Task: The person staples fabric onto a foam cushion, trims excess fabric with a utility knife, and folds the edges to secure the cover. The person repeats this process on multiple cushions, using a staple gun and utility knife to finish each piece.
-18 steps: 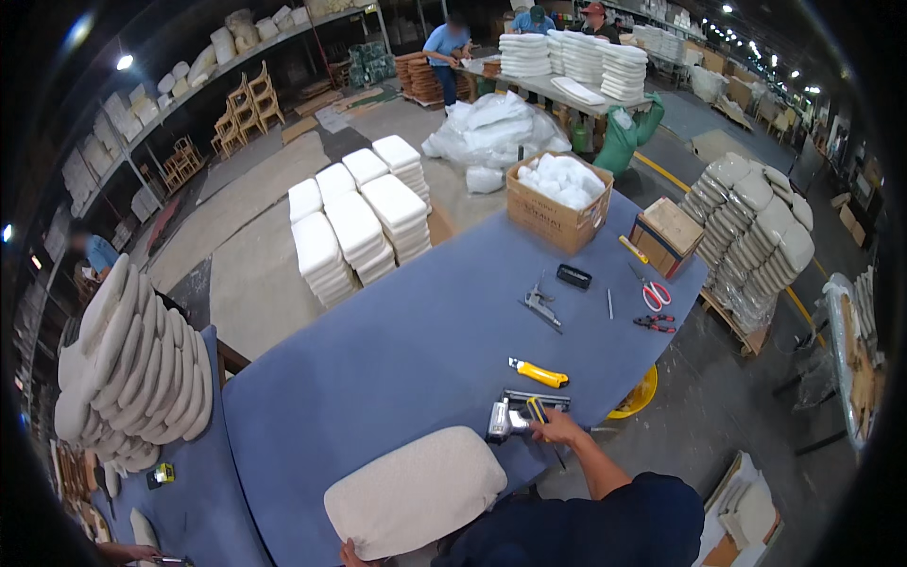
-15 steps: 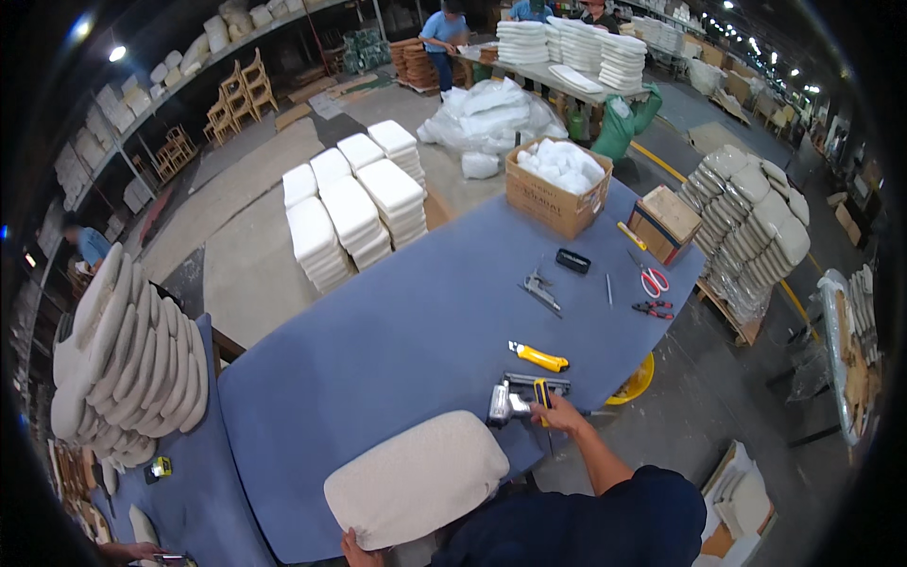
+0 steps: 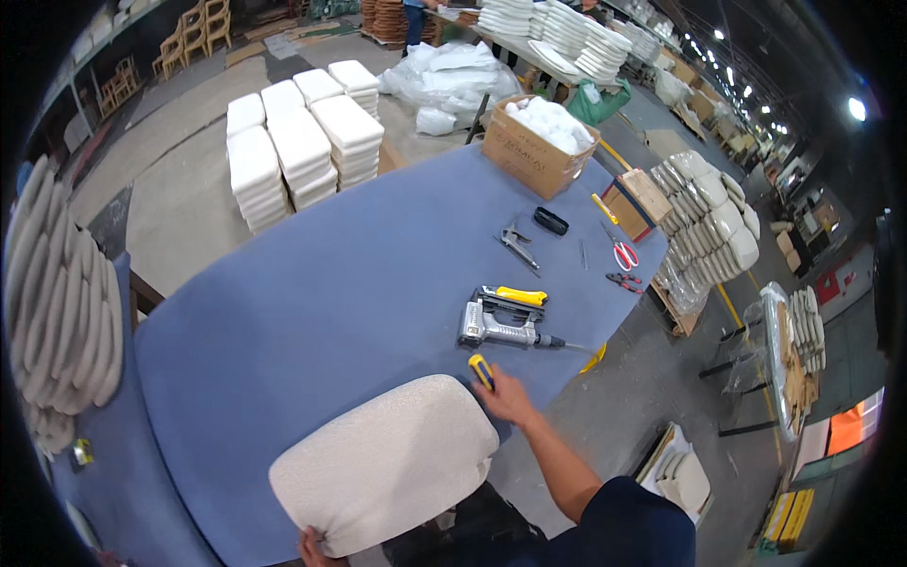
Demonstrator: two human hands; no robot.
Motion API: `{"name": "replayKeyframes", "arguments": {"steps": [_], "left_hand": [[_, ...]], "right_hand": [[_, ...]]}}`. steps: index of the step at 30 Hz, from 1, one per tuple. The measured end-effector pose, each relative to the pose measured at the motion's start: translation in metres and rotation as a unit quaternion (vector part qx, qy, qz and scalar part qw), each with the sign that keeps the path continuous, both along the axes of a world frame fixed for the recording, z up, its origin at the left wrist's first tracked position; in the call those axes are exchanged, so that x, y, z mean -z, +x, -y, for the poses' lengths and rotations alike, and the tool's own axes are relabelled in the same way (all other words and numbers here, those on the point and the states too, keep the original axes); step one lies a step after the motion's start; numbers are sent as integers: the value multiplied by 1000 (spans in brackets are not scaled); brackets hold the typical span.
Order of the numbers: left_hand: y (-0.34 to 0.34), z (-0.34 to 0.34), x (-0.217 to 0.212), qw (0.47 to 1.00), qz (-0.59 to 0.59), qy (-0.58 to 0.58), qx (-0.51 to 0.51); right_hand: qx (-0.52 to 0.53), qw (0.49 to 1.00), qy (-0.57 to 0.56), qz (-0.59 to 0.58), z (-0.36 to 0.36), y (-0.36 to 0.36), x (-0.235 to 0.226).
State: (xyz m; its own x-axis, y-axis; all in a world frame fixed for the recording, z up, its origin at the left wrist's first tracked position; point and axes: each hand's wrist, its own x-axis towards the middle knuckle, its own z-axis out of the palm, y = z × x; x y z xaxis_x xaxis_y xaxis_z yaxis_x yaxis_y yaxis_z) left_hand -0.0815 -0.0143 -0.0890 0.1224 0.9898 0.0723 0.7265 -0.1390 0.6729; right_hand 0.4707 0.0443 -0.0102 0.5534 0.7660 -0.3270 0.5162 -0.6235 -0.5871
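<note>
A beige fabric-covered seat cushion [image 3: 383, 463] lies at the near edge of the blue padded table [image 3: 283, 312]. My left hand [image 3: 319, 548] grips its near left corner, fingers on the fabric. My right hand [image 3: 507, 397] is closed around a screwdriver [image 3: 482, 371] with a yellow and dark handle, just off the cushion's far right corner. Beyond that hand rests a silver pneumatic staple gun [image 3: 501, 326], its hose running right. A yellow utility knife [image 3: 521, 296] lies against the gun's far side.
Farther right on the table are an air blow gun [image 3: 518, 248], a black case [image 3: 551, 221], red-handled scissors [image 3: 624, 253], pliers [image 3: 624, 282] and a carton of white stuffing [image 3: 534, 156]. Cushions are stacked at the left [image 3: 71, 312]. White foam piles [image 3: 283, 142] stand on the floor beyond.
My right hand has come away from beside the staple gun toward the cushion's right end, still holding the screwdriver. The view has turned to the right. My left hand stays on the cushion corner.
</note>
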Motion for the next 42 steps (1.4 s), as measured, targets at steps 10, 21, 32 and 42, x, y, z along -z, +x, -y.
{"name": "replayKeyframes", "arguments": {"steps": [10,21,32,42], "left_hand": [[37,-13,-30,974,-185,131,-16],[33,-31,-46,944,-179,267,78],[2,-88,-20,970,-106,205,72],[15,-74,6,965,51,257,15]], "right_hand": [[-46,967,252,10,8,-13,60],[24,838,513,-186,112,28,15],[-450,591,470,-477,85,-238,-59],[-364,543,523,-547,-1,-368,6]]}}
